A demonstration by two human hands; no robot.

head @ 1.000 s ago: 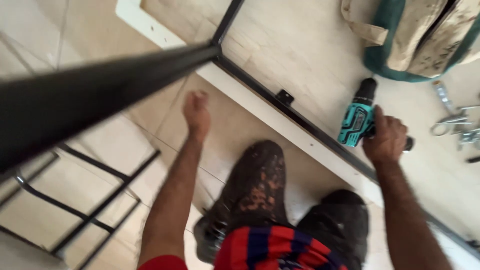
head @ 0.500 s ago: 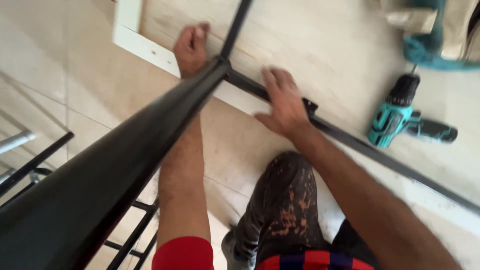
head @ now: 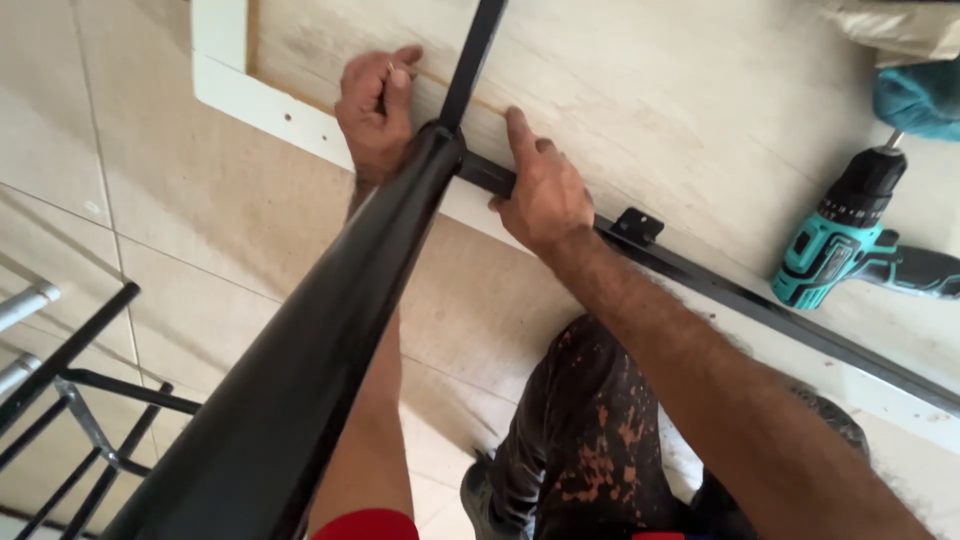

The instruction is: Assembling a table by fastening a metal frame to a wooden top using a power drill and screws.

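The black metal frame (head: 700, 275) lies on the upturned wooden panel (head: 640, 110) on the floor. The left hand (head: 375, 105) is curled at its corner, the right hand (head: 540, 185) presses the rail with flat fingers. The cordless drill (head: 850, 240) lies unused nearby, so the fixing seems not yet done.

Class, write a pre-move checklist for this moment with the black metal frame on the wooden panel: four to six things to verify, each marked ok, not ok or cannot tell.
1. Left hand rests on the wooden panel beside the frame's corner: ok.
2. Right hand presses on the black frame rail: ok.
3. Rail lies along the panel's white edge: ok.
4. Mounting bracket sits on the panel: ok; screwed down: cannot tell.
5. Teal drill lies out of hand, on the panel: ok.
6. Left hand's grip holds a small part: cannot tell.
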